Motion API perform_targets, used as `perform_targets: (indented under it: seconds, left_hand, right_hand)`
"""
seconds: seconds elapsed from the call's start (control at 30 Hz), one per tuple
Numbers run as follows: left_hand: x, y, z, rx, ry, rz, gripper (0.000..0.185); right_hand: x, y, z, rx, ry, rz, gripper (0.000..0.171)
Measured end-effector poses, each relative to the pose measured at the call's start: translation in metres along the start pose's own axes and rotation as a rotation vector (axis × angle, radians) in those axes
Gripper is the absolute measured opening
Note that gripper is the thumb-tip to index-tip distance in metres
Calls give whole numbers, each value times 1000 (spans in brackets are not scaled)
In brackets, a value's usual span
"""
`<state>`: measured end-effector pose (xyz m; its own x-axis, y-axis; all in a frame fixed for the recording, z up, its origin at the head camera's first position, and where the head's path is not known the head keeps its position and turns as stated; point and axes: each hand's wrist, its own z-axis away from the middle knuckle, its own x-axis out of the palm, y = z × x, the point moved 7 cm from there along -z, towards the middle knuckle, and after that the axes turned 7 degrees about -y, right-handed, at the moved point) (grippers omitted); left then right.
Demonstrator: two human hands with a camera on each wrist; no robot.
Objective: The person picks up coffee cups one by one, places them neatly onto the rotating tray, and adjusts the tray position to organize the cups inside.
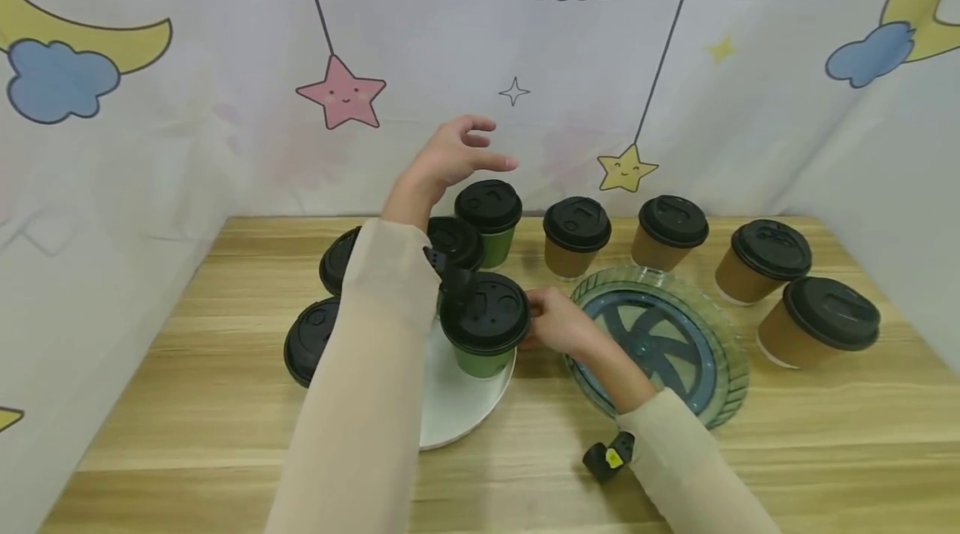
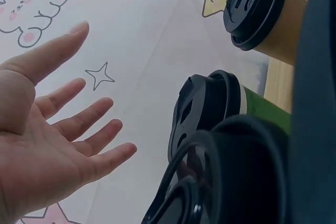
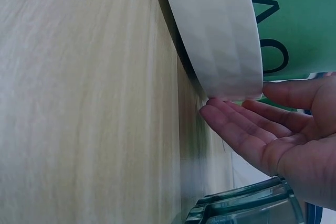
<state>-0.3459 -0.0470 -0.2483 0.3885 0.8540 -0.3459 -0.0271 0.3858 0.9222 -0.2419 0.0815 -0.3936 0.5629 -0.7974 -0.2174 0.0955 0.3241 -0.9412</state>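
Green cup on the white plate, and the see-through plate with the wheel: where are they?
Green cup [image 1: 480, 361], head view, on its green side under the lid.
White plate [image 1: 450, 409], head view, on its bare front.
See-through plate [image 1: 731, 359], head view, on its right rim.

green cups [image 1: 483, 326]: 2 | brown cups [image 1: 576, 237]: 4 | white plate [image 1: 457, 401]: 1 | glass plate [image 1: 660, 342]: 1
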Motion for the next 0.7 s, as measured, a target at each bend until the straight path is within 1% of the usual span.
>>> perform_targets:
  seconds: [0.2, 0.37, 0.7]
  left_hand:
    - [4, -2, -8, -14, 4, 0, 68]
    - [9, -9, -15, -61, -9, 11, 69]
    - [17, -19, -19, -120, -41, -19, 71]
  right_hand:
    - [0, 0, 1, 4, 6, 4, 29]
    - [0, 0, 2, 5, 3, 12, 29]
    - [0, 1, 1, 7, 0, 8, 30]
